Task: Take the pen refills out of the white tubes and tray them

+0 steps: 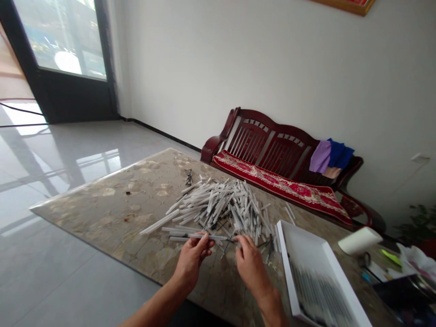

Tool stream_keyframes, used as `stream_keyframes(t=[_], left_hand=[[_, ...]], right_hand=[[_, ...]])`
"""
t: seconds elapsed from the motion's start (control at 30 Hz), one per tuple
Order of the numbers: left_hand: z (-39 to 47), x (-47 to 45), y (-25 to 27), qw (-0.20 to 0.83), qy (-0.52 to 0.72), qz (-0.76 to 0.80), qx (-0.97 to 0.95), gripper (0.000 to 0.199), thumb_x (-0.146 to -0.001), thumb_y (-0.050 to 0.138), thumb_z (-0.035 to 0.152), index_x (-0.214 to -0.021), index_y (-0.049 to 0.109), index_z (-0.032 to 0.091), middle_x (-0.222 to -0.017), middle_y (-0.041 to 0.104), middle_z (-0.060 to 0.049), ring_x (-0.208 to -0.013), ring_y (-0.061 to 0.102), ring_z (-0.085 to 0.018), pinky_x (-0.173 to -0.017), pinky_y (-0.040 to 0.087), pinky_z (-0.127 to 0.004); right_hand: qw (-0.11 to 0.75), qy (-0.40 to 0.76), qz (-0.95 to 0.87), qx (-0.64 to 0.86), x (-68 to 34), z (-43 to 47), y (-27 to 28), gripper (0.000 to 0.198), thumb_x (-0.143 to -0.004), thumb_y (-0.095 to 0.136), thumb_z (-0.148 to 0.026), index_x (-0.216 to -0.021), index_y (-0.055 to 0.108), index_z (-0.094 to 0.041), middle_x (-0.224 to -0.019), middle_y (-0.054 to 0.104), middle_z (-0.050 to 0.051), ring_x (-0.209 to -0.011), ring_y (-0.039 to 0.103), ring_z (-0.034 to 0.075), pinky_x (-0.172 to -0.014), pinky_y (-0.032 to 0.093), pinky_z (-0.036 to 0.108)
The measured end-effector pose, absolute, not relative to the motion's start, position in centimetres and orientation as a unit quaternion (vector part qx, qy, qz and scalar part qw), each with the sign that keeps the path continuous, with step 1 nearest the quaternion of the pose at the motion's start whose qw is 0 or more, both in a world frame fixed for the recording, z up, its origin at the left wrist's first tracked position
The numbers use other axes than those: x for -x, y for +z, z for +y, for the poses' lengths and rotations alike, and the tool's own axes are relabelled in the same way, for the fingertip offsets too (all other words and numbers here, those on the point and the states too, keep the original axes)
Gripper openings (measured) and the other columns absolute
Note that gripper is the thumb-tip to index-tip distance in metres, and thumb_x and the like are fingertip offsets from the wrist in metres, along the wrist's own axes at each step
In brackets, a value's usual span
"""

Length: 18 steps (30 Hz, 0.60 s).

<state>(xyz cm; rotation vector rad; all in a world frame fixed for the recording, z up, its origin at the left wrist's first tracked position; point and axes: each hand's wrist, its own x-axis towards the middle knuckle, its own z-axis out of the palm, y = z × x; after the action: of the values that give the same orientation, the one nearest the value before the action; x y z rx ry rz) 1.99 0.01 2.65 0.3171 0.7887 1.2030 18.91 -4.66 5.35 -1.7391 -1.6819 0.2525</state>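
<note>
My left hand point(195, 256) is closed, thumb and fingers pinching a slim whitish tube point(218, 237) that looks like a pen barrel. The tube lies nearly level just above the near edge of the pile. At its right end, my right hand point(250, 260) has its fingers pinched on a thin dark rod point(230, 240), which seems to run into the tube; blur hides the exact join. Behind both hands spreads a loose heap of similar whitish tubes point(218, 200), mixed with dark thin pieces. Right of my right hand, a white open box point(289, 277) holds a row of slim grey sticks point(318, 290).
The patterned table point(112, 218) has its near edge by my forearms. Eyeglasses point(189, 177) lie behind the heap. A white roll point(360, 240) and assorted clutter stand right of the box. Beyond is a dark red wooden bench point(259, 136) with cloths point(335, 156) over its back.
</note>
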Motion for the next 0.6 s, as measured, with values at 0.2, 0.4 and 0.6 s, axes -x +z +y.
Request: stream_keyframes(t=[0.2,0.4,0.6], left_hand=[[0.1,-1.8,2.3,0.730,0.549,0.365,-0.182,0.049,-0.049,0.094,0.040,-0.081,0.069,0.014,-0.066,0.069,0.000,-0.062,0.066,-0.013,-0.051,0.050,-0.019],[0.4,-1.9,2.1,0.728,0.546,0.362,-0.200,0.046,-0.052,0.092,0.041,-0.081,0.070,0.014,-0.066,0.069,0.000,-0.063,0.065,-0.014,-0.053,0.049,-0.020],[0.2,-1.9,2.3,0.725,0.544,0.361,-0.219,0.044,-0.052,0.092,0.041,-0.079,0.070,0.015,-0.064,0.069,0.000,-0.063,0.065,-0.015,-0.053,0.048,-0.020]], right_hand=[[0.254,0.080,-0.676,0.687,-18.8,-4.9,5.6,0.042,-0.077,0.056,-0.004,-0.115,0.062,-0.021,-0.097,0.073,0.005,-0.089,0.070,0.022,-0.077,0.053,0.030],[0.257,0.039,-0.684,0.681,-18.7,-4.8,6.6,0.018,-0.081,0.062,-0.007,-0.087,0.070,-0.022,-0.084,0.068,0.002,-0.080,0.067,0.019,-0.072,0.050,0.026],[0.297,0.000,-0.702,0.647,-18.5,-5.1,6.5,0.024,-0.087,0.058,-0.010,-0.102,0.073,-0.022,-0.087,0.064,0.003,-0.081,0.066,0.018,-0.075,0.049,0.026]])
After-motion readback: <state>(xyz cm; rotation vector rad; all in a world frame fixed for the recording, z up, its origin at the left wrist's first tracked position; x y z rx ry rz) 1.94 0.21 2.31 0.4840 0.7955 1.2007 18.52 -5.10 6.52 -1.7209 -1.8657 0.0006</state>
